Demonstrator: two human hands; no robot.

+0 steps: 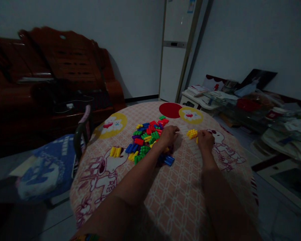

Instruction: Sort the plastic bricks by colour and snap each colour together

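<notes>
A heap of plastic building blocks in red, green, blue, yellow and purple lies on the round table. My left hand is over the right side of this heap, its fingers pointing right and slightly bent. No block shows between its fingertips. To its right, a joined cluster of yellow blocks rests on the tablecloth. My right hand is just right of that cluster, fingers closed. A yellow block shows at its fingertips, partly hidden by them.
A patterned cloth covers the table. Some yellow blocks lie left of the heap. A chair with a blue cushion stands at the left, with a wooden sofa behind. A cluttered glass-topped cabinet runs along the right.
</notes>
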